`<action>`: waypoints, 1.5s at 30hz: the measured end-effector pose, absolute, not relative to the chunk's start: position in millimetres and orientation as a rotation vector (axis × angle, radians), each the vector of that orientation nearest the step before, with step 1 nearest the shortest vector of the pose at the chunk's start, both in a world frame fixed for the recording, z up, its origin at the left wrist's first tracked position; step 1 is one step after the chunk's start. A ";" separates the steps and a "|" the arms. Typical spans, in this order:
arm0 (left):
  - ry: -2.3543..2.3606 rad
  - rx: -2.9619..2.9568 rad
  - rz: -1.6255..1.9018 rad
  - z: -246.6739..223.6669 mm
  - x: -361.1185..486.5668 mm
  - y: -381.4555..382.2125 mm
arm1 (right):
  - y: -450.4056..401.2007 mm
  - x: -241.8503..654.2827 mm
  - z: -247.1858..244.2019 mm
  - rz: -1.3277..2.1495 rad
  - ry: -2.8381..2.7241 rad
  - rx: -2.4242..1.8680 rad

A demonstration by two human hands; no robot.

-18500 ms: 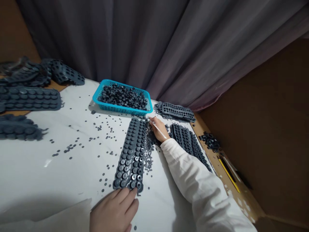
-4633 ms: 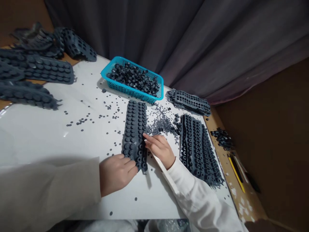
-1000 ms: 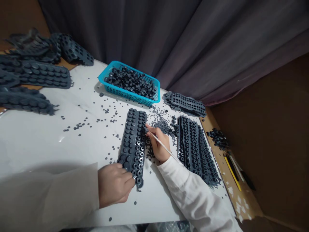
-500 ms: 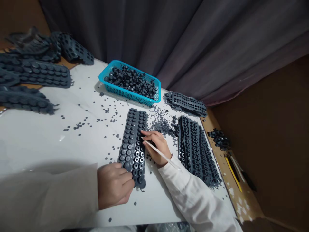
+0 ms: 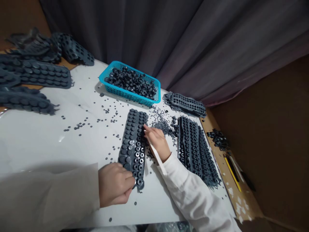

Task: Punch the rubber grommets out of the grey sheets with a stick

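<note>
Left hand (image 5: 117, 184) fingers clamp the studded strip (image 5: 133, 144); right hand (image 5: 159, 143) fingers, a stick (image 5: 157, 156). Held too loosely, the strip could skid.

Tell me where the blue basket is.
In the head view, the blue basket stands at the back of the white table, mostly left of centre, before the dark curtain and just beyond the far end of the studded strip.

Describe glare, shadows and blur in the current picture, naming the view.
All in the head view: glare spots the white table at left; glints near the left hand dot the studded strip; a soft shadow spreads beyond the left sleeve; the brown panel at right falls dark; the far-left pile looks slightly blurred.
</note>
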State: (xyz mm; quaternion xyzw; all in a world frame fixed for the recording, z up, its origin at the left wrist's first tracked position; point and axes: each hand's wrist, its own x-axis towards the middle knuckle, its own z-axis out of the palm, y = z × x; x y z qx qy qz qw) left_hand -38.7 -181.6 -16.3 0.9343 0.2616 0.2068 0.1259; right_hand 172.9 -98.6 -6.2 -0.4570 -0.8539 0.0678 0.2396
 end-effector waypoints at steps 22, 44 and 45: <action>0.824 2.622 0.515 -13.8 -38.1 -182.0 | -95.0 171.2 -6.3 0.331 -2.294 -1.243; 0.812 2.553 0.436 -14.9 -38.3 -180.2 | -79.0 170.0 -4.2 0.265 -2.322 -1.235; 0.811 2.549 0.431 -15.0 -38.4 -180.2 | -76.7 170.1 -4.2 0.221 -2.329 -1.240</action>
